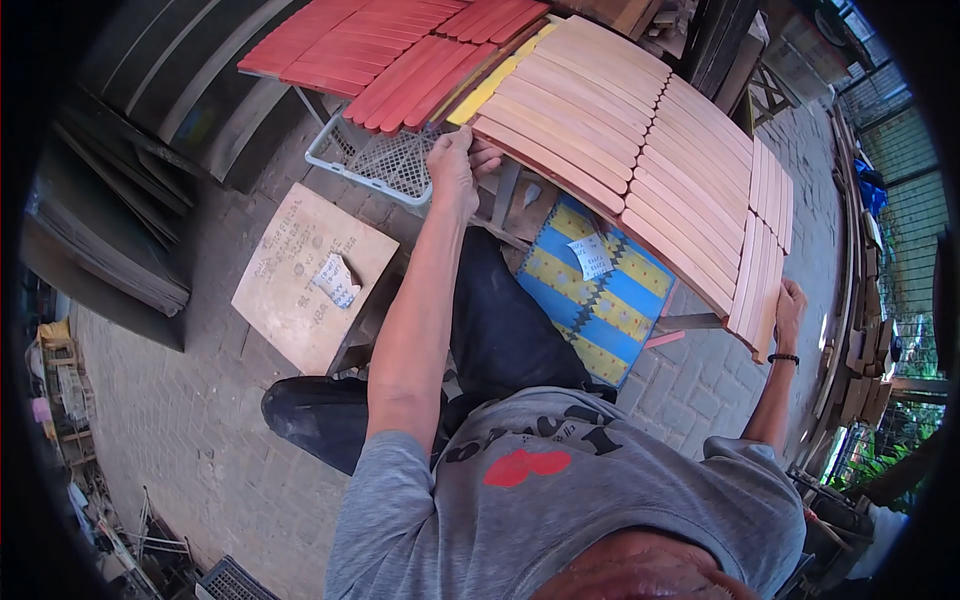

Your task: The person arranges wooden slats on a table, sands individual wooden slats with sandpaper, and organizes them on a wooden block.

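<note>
Rows of bare wooden slats (600, 110) with rounded ends lie side by side on a raised support in front of me. My left hand (458, 165) is closed at the near left corner of this slat-covered board, its thumb by the edge and its other fingers curled at the underside. At the right end, my right hand (791, 312), with a dark bracelet at the wrist, is closed beside the outermost slats; its fingertips are partly hidden. Beside the bare slats, past a yellow strip (500, 78), lie red-painted slats (400, 60).
A white plastic crate (375, 180) stands under the red slats. To the left is a square wooden board (300, 270) with writing and a paper scrap. A blue and yellow patterned panel (590, 300) lies below the slats. Dark curved sheets (100, 230) lean at the left.
</note>
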Demonstrator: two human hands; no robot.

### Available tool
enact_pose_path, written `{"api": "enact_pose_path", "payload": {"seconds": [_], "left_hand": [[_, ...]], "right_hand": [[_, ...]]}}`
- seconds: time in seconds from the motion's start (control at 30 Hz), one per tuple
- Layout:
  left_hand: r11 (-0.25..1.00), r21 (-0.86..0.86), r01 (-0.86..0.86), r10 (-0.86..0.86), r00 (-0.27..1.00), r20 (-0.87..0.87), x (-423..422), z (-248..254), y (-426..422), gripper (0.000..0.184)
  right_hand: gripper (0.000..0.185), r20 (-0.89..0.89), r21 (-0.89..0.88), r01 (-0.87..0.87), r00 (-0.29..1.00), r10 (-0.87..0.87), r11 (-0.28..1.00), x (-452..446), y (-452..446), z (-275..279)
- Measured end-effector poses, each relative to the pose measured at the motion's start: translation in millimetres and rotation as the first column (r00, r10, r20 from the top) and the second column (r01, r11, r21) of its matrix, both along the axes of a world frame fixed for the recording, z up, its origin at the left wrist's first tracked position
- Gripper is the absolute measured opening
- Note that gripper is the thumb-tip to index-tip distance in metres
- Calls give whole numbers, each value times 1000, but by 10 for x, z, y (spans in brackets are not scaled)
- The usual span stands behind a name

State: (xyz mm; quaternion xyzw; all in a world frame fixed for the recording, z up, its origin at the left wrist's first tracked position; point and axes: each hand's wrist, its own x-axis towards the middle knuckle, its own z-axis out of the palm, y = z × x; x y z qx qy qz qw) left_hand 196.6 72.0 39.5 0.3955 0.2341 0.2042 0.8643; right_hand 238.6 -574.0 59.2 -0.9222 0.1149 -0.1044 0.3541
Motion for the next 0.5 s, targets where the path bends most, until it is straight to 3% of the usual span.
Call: {"api": "enact_pose_path", "payload": {"seconds": [0.2, 0.5], "left_hand": [[994, -78, 71, -70, 997, 18, -1, -33, 13, 22], [997, -20, 78, -79, 997, -8, -20, -38, -89, 26]], "right_hand": [[21, 10, 192, 24, 1000, -26, 981, -118, 88, 33], [22, -42, 222, 61, 998, -53, 973, -123, 121, 79]]}}
